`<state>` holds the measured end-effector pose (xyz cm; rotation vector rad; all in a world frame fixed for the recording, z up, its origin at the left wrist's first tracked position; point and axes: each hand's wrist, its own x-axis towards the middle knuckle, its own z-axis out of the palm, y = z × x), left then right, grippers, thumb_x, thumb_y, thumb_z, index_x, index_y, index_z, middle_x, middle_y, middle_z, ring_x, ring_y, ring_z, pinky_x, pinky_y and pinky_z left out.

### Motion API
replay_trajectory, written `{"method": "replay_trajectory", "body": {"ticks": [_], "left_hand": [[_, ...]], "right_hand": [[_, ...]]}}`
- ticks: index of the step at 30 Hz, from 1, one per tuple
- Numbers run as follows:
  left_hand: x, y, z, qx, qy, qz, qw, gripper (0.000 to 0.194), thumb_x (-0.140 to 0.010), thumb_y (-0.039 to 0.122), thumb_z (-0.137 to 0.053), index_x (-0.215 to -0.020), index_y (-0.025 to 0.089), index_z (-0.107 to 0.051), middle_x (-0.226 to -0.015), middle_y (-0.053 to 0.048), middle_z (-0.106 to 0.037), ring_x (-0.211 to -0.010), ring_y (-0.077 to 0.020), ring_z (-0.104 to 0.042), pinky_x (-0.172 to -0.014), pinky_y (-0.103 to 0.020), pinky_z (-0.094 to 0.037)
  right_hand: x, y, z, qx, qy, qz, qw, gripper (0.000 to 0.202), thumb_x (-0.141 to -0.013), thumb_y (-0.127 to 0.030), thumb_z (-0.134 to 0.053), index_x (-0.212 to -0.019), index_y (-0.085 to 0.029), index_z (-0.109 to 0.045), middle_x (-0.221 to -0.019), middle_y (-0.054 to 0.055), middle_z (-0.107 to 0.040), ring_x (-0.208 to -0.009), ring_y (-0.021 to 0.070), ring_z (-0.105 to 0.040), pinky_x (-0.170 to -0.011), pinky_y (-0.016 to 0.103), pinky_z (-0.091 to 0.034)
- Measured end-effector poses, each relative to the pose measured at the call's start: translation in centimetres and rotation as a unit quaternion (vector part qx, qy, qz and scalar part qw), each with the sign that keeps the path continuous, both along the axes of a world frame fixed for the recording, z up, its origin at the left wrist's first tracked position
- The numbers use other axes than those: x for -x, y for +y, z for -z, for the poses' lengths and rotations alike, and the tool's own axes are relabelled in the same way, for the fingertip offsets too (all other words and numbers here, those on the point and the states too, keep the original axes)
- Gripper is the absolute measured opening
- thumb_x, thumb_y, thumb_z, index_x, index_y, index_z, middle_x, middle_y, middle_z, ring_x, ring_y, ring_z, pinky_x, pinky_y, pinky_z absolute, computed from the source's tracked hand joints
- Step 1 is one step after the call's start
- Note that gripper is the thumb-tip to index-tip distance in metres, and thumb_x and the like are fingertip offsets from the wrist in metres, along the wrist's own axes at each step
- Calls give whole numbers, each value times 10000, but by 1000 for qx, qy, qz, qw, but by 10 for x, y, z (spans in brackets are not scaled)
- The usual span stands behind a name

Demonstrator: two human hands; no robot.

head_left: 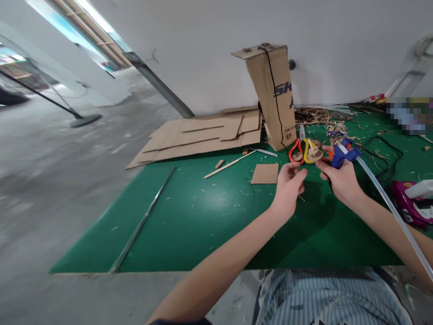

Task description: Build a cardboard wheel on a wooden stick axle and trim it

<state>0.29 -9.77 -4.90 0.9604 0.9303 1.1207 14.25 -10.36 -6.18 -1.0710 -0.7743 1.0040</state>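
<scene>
In my right hand (343,180) is a blue hot glue gun (342,153), with a long clear glue stick (385,198) running out of its back over my forearm. My left hand (287,187) is closed in a pinch just left of it; what the fingers hold, if anything, is too small to make out. Just beyond both hands lie scissors (302,132) with red and yellow handles. Small round cardboard pieces (315,156) lie by the handles. A square of cardboard (264,174) rests left of my left hand.
A tall cardboard box (275,97) with a black cord stands against the wall, beside stacked cardboard sheets (199,133). A thin wooden stick (230,164) and a clear strip (145,216) lie on the green table (203,225). A magenta appliance (407,203) sits at right, near a black cable (394,143).
</scene>
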Motion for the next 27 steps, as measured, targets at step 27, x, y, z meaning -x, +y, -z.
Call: {"method": "replay_trajectory", "body": {"ticks": [27], "left_hand": [[-24, 18, -80, -388, 501, 68, 771, 158, -936, 215, -561, -891, 174, -708, -901, -45, -650, -797, -161, -590, -647, -303, -378]], "right_hand": [[-8, 2, 2, -25, -163, 61, 984, 293, -701, -382, -747, -894, -194, -630, -862, 57, -699, -800, 200, -635, -717, 357, -526]]}}
